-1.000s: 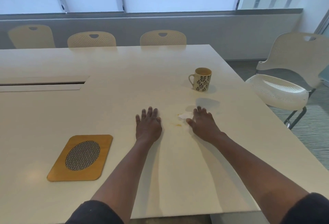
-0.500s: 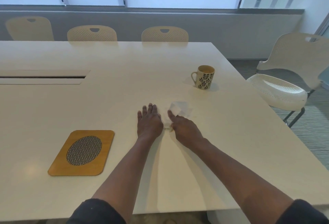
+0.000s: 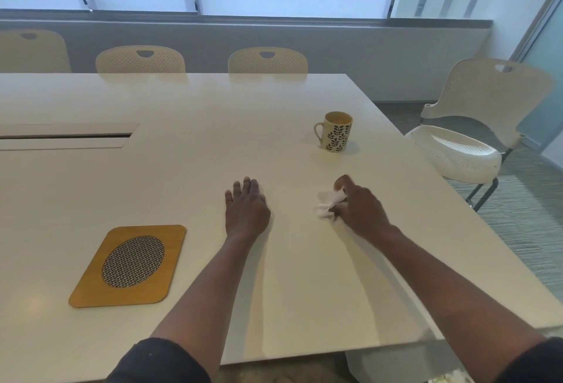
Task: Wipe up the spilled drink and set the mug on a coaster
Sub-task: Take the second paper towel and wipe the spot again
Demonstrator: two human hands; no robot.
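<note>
Nearest you, the coaster [image 3: 128,266] lies well left of your left hand [image 3: 246,209], which rests flat on the table [image 3: 182,169], fingers straight. Right of that hand, your right hand [image 3: 359,208] clutches a crumpled tissue [image 3: 329,203]. Beyond it stands the mug [image 3: 336,131], upright, off the coaster.

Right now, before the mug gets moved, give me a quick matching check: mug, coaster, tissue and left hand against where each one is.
Things:
1. mug
2. coaster
3. tissue
4. left hand

Places:
A. crumpled in the right hand
B. flat on the table, holding nothing
C. near left, nothing on it
D. far right, upright on the bare table

Pairs: 1-D, 2-C, 3-A, 4-B
</note>
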